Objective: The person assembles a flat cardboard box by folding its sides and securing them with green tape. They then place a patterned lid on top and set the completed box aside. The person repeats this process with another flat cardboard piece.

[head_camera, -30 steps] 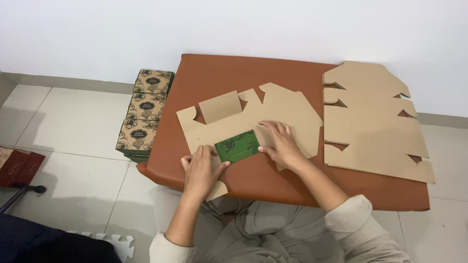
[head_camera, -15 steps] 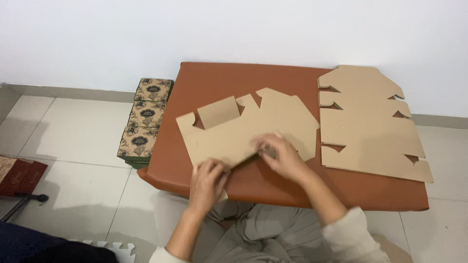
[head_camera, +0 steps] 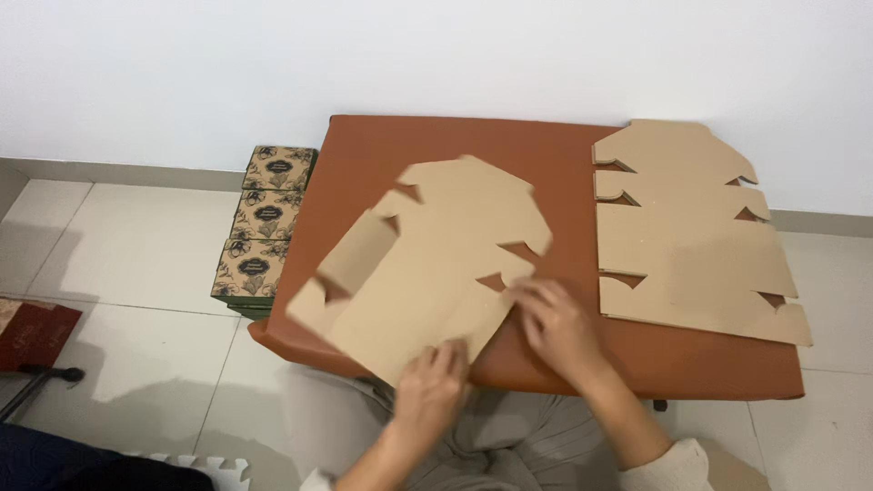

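A flat die-cut cardboard box blank [head_camera: 432,264] lies plain-side up on the brown padded table [head_camera: 455,145], turned at an angle, and it looks blurred. My left hand [head_camera: 429,384] grips its near edge at the table's front. My right hand [head_camera: 556,327] presses on its right corner, fingers curled. The green printed panel is hidden.
A stack of more flat cardboard blanks [head_camera: 691,232] lies on the right of the table. Three finished printed boxes [head_camera: 265,223] stand in a row on the tiled floor by the table's left side. A dark red object [head_camera: 32,332] sits at the far left.
The blank's green printed panel is no longer showing and only plain cardboard faces up. The blank has turned and slid toward the left front; both hands moved with it.
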